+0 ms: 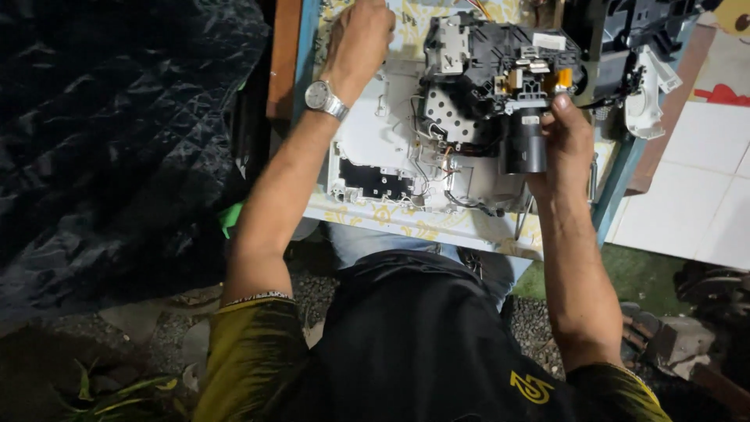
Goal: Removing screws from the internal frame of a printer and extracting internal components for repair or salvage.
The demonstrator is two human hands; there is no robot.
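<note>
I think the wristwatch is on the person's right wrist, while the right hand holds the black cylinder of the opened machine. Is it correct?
Not quite. The head view shows the wristwatch on the left wrist, not the right. The rest holds: the right hand holds the black cylinder of the opened machine.

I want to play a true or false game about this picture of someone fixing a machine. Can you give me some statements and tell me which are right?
1. The left hand has a wristwatch on its wrist. True.
2. The right hand touches the dark cylinder on the black machine assembly. True.
3. The machine lies on a bare wooden floor. False: it sits on a small table with a white and yellow patterned top.
4. Both hands rest in the person's lap. False: both reach up to the machine on the table.
5. White floor tiles show on the right side. True.
</note>
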